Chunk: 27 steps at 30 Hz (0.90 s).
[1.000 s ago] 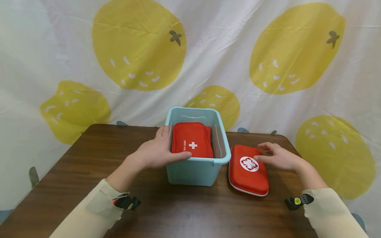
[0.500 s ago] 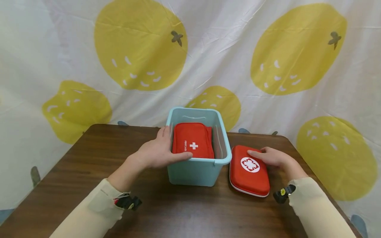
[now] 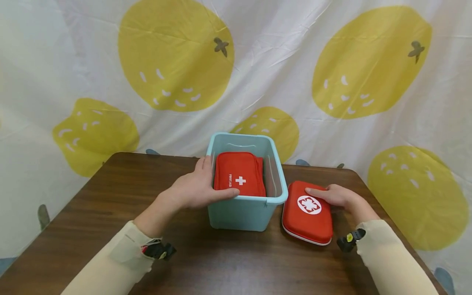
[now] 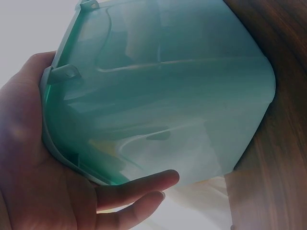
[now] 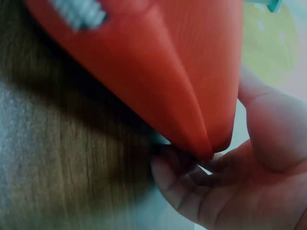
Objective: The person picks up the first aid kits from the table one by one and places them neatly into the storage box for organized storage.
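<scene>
A light-blue plastic bin [image 3: 239, 217] stands on the table. My left hand [image 3: 193, 186] holds its near-left corner, thumb along the front rim and fingers at the left side; in the left wrist view, two fingers [image 4: 139, 189] show beside the outer wall. Inside the bin lies a red soft first aid pouch [image 3: 239, 170] with a white cross. Right of the bin is a red hard-shell first aid case [image 3: 307, 221] with a round white emblem. My right hand [image 3: 337, 194] grips its right edge, thumb on top and fingers [image 5: 165, 175] curled at the underside; the case's contents are hidden.
The dark wooden table [image 3: 110, 229] reaches back to a white curtain [image 3: 273, 53] printed with yellow lemons. The case lies close beside the bin's right wall. Each wrist wears a small black camera [image 3: 346, 242].
My right hand came down and inward from over the case's right edge and took hold of it. The case has since shifted slightly left. The left hand and bin look unmoved.
</scene>
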Each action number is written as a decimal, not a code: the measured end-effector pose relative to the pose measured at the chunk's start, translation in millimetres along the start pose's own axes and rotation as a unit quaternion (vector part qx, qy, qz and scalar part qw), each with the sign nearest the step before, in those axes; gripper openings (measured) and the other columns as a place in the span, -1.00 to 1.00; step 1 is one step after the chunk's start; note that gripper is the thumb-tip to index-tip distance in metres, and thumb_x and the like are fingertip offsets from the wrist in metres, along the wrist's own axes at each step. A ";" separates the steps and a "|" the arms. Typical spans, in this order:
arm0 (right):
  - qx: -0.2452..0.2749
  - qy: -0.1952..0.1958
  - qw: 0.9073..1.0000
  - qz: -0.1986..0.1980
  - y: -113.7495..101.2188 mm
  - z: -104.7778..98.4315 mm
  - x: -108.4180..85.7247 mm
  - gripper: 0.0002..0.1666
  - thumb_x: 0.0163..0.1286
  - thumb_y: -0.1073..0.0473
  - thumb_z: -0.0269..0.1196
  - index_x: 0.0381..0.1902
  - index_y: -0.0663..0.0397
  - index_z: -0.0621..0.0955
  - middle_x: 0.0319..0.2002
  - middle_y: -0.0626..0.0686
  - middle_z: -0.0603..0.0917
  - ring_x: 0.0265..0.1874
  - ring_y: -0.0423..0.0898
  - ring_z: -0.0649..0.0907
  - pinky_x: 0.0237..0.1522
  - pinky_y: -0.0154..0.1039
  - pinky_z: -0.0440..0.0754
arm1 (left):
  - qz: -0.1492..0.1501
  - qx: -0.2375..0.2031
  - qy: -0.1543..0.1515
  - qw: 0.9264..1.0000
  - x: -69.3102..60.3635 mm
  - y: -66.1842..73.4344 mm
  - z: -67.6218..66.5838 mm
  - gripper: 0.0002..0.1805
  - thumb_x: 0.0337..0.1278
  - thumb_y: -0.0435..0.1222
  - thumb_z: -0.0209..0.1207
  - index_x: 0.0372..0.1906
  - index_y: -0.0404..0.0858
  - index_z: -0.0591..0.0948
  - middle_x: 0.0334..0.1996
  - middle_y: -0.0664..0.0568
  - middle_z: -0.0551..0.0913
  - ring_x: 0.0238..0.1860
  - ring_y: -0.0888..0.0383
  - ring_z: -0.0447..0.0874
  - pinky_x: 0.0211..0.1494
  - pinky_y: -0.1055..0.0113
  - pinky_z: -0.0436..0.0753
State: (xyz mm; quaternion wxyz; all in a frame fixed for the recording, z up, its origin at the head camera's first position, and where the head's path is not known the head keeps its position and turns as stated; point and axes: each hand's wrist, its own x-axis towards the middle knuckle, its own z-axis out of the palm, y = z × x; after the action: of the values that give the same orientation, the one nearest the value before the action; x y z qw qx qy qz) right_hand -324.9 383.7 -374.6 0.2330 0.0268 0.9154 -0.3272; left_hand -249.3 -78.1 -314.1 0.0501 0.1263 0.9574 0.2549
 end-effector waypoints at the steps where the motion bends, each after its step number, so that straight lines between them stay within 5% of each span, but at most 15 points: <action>1: 0.001 0.003 1.000 -0.004 0.4 -0.2 -0.7 0.00 0.62 -0.43 0.18 0.32 0.51 0.48 -0.11 0.07 0.80 -0.16 -0.08 0.77 -0.02 -0.18 0.77 | 0.000 0.001 0.000 1.000 -0.2 0.0 -0.1 0.43 0.00 0.54 0.33 0.72 -0.22 -0.02 0.54 -0.13 0.25 0.24 -0.09 0.60 0.07 0.01 0.84; 5: 0.075 0.010 0.997 -0.020 2.2 1.1 -1.9 -0.08 0.60 -0.34 0.26 0.37 0.43 0.42 -0.15 0.03 0.80 -0.20 -0.10 0.81 -0.04 -0.19 0.81 | 0.001 0.004 0.002 1.000 -0.4 -0.3 -0.2 0.42 0.01 0.54 0.33 0.72 -0.22 -0.02 0.54 -0.12 0.25 0.24 -0.08 0.60 0.07 0.01 0.84; 11: 0.214 0.021 0.976 -0.036 7.2 5.1 1.4 -0.01 0.59 -0.20 0.34 0.55 0.27 0.10 -0.16 0.00 0.73 -0.24 -0.13 0.82 -0.08 -0.15 0.87 | 0.002 0.005 0.003 1.000 -0.1 -1.9 0.0 0.44 0.01 0.55 0.32 0.73 -0.22 -0.03 0.55 -0.12 0.24 0.24 -0.08 0.61 0.06 0.02 0.84; 21: 0.266 0.058 0.958 -0.090 4.5 7.2 2.2 -0.09 0.60 -0.10 0.37 0.72 -0.08 0.25 -0.16 -0.09 0.75 -0.26 -0.14 0.81 -0.14 -0.14 0.86 | 0.001 0.004 0.003 1.000 0.2 -2.5 1.0 0.44 0.00 0.55 0.32 0.73 -0.22 -0.04 0.55 -0.13 0.24 0.25 -0.08 0.60 0.06 0.01 0.85; 27: 0.295 0.103 0.945 -0.100 2.1 7.4 -0.3 -0.24 0.56 -0.15 0.41 0.61 -0.24 0.44 -0.18 -0.16 0.76 -0.28 -0.17 0.81 -0.16 -0.17 0.85 | 0.003 0.005 0.003 1.000 -0.3 -2.3 0.9 0.44 0.01 0.55 0.32 0.73 -0.22 -0.04 0.56 -0.13 0.23 0.24 -0.08 0.61 0.07 0.01 0.84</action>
State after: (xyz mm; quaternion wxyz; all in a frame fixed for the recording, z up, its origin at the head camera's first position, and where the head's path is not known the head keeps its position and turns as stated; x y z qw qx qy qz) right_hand -321.2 380.8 -380.8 0.0852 0.0367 0.7951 -0.5994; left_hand -249.3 -79.7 -316.0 0.0453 0.1284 0.9585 0.2505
